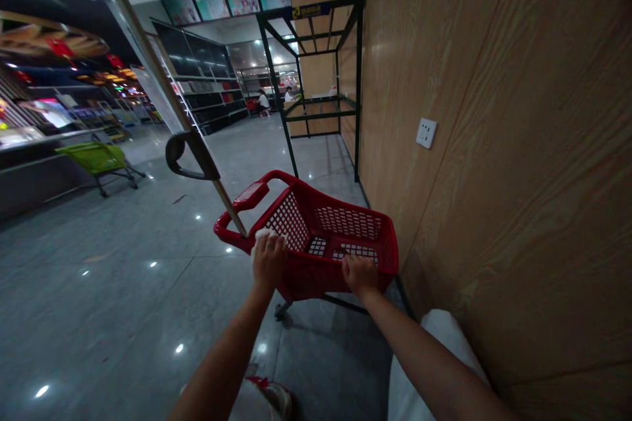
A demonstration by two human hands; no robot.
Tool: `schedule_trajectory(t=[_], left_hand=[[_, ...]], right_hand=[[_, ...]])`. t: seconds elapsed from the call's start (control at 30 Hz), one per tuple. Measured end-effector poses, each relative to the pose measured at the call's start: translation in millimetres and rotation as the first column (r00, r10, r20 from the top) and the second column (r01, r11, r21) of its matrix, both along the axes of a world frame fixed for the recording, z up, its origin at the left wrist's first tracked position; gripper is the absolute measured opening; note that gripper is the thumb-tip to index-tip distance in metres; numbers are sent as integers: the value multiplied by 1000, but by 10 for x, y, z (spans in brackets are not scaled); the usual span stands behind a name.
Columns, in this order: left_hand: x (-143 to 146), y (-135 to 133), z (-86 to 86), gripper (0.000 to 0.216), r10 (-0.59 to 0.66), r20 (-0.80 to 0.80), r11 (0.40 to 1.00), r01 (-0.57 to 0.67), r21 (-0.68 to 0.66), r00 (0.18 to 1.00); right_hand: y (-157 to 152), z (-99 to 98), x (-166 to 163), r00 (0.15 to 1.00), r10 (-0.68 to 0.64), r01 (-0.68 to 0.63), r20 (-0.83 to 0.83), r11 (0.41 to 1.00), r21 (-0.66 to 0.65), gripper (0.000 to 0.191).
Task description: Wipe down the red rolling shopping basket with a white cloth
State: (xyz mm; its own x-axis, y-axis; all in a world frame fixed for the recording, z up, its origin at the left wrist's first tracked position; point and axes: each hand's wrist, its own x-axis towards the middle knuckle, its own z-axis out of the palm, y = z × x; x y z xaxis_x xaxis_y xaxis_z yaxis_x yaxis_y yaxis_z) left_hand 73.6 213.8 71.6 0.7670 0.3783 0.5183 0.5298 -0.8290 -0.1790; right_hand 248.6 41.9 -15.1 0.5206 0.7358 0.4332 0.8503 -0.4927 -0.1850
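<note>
A red plastic shopping cart [345, 227] stands on the grey floor right in front of me, its mesh basket empty. My left hand [268, 260] is closed on the cart's near rim at the left, with a white cloth [259, 235] under its fingers. My right hand [359, 273] grips the near rim at the right. A long wooden pole with a dark handle [190, 154] leans across the cart's left end, its lower end next to my left hand.
A wood-panel wall [494, 145] with a white socket [426, 132] runs close on the right. A dark metal rack [320, 79] stands ahead by the wall. A green cart [99, 159] sits at left by shelves. People sit far back.
</note>
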Motion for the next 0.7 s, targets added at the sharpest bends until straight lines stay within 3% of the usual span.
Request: schedule_trajectory(t=[0.17, 0.27, 0.33, 0.43, 0.57, 0.7], left_hand=[[614, -660, -357, 25, -130, -67, 982, 119, -146, 989], [735, -776, -417, 27, -159, -113, 973, 136, -189, 981], [659, -640, -355, 27, -213, -162, 968, 185, -169, 964], [387, -218, -128, 19, -264, -223, 964, 250, -92, 938], [46, 267, 159, 31, -101, -94, 995, 100, -15, 990], [71, 231, 126, 33, 3, -71, 998, -7, -58, 997]], right_hand=[[18, 38, -11, 1000, -8, 8, -19, 1000, -16, 29], [3, 34, 5, 1000, 0, 0, -19, 1000, -11, 29], [-15, 17, 19, 1000, 9, -9, -4, 1000, -1, 29], [-33, -11, 31, 1000, 24, -24, 12, 1000, 16, 28], [-14, -5, 8, 1000, 23, -23, 10, 999, 39, 28], [25, 45, -47, 1000, -2, 2, -5, 999, 33, 28]])
